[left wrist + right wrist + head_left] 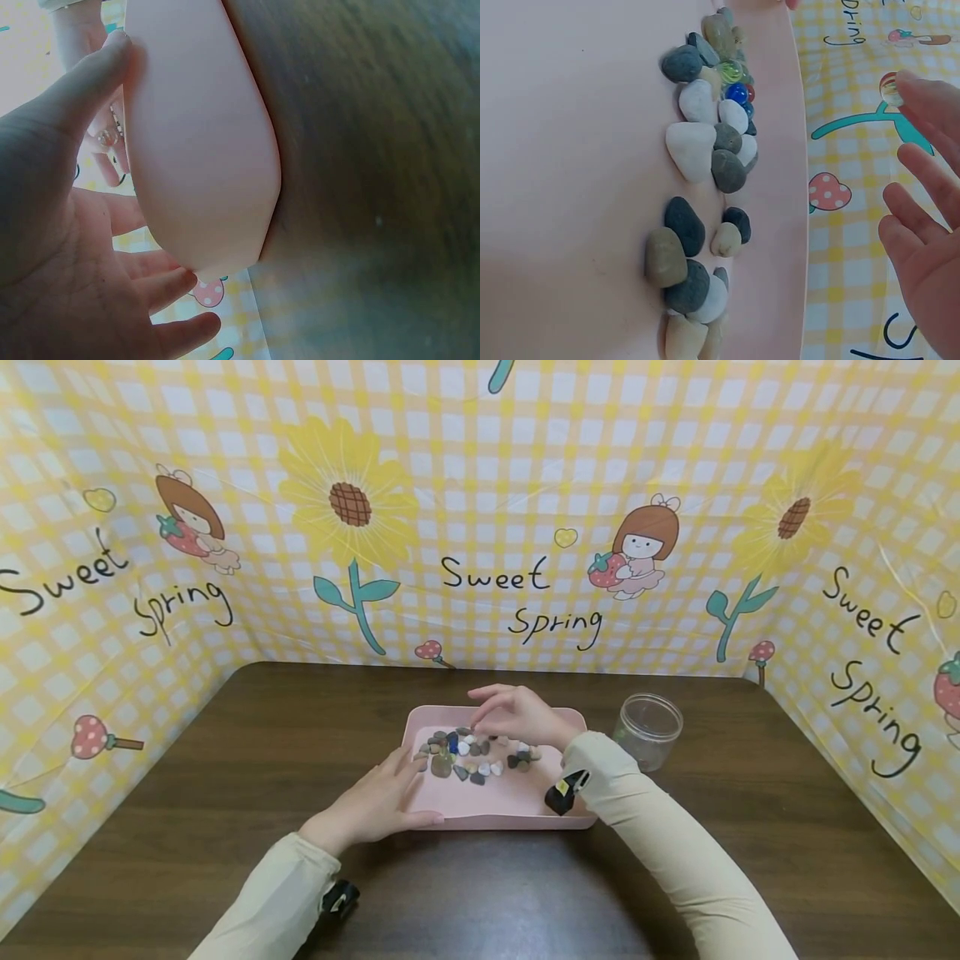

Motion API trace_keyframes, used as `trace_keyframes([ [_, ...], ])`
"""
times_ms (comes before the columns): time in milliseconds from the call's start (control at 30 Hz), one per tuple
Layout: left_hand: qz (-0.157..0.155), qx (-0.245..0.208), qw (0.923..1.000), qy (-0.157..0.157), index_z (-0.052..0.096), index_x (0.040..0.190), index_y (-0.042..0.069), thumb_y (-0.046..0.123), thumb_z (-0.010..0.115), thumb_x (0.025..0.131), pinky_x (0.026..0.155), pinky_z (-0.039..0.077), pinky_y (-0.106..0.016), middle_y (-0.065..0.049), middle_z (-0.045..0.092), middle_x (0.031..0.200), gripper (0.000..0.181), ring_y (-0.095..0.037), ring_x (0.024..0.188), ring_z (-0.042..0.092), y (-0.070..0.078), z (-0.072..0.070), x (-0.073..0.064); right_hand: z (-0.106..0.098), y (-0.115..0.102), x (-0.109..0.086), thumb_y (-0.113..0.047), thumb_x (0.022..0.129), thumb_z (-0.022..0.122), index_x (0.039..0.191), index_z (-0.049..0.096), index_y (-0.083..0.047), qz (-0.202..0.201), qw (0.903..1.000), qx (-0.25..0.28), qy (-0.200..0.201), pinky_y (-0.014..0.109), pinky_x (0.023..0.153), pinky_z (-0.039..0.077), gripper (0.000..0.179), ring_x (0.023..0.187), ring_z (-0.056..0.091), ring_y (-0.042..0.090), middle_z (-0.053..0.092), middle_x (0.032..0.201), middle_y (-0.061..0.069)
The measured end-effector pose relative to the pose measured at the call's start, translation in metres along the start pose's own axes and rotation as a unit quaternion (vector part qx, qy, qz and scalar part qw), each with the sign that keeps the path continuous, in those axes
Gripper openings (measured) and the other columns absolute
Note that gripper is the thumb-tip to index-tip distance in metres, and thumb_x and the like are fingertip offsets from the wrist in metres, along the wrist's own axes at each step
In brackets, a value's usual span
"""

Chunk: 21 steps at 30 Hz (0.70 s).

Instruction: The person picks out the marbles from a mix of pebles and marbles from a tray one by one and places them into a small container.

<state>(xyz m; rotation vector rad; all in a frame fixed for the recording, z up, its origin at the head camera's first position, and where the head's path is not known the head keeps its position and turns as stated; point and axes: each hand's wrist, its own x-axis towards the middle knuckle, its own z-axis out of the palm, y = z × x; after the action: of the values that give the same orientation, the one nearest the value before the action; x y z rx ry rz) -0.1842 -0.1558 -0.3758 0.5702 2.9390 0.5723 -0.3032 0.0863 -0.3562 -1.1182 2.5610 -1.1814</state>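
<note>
“Sweet Spring” (497, 574) (thrice) on checked cloth (480, 477)

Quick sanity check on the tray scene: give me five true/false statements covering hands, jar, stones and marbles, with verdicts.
1. The right hand holds a clear marble. True.
2. The jar stands inside the tray. False: it stands on the table, right of the tray.
3. The left hand touches the tray. True.
4. All the stones are white. False: dark, grey and tan ones lie there too.
5. A blue marble lies among the stones. True.
</note>
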Motion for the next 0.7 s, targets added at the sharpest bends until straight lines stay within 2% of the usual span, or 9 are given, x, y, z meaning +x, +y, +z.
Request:
trace_keyframes([
  [333, 0.002, 0.001, 1.0000, 0.003, 0.039, 0.139, 0.001, 0.057, 0.065, 0.078, 0.105, 0.034, -0.057, -0.028, 0.023, 0.150, 0.087, -0.046, 0.133, 0.033, -0.001, 0.001, 0.001, -0.010, -0.003, -0.008, -0.021, 0.084, 0.070, 0.094, 0.074, -0.013, 0.006, 0.9999, 0.015, 0.005, 0.045, 0.109, 0.035, 0.013, 0.133, 0.043, 0.021, 0.053, 0.138, 0.005],
  [467, 0.004, -0.001, 1.0000, 0.002, 0.039, 0.139, 0.000, 0.058, 0.065, 0.078, 0.105, 0.034, -0.058, -0.029, 0.023, 0.150, 0.088, -0.047, 0.133, 0.033, 0.000, 0.000, 0.001, -0.014, -0.004, -0.011, -0.020, 0.084, 0.070, 0.094, 0.074, -0.013, 0.001, 0.9998, 0.017, 0.011, 0.043, 0.106, 0.040, 0.013, 0.132, 0.043, 0.022, 0.052, 0.138, 0.005],
  [700, 0.008, -0.001, 1.0000, 0.006, 0.040, 0.139, -0.001, 0.058, 0.065, 0.077, 0.105, 0.033, -0.057, -0.030, 0.023, 0.150, 0.089, -0.047, 0.133, 0.033, -0.001, 0.001, 0.002, -0.020, 0.001, -0.015, -0.018, 0.084, 0.070, 0.094, 0.073, -0.010, 0.000, 0.9980, 0.059, 0.024, 0.043, 0.106, 0.039, 0.013, 0.133, 0.043, 0.022, 0.051, 0.139, 0.006],
])
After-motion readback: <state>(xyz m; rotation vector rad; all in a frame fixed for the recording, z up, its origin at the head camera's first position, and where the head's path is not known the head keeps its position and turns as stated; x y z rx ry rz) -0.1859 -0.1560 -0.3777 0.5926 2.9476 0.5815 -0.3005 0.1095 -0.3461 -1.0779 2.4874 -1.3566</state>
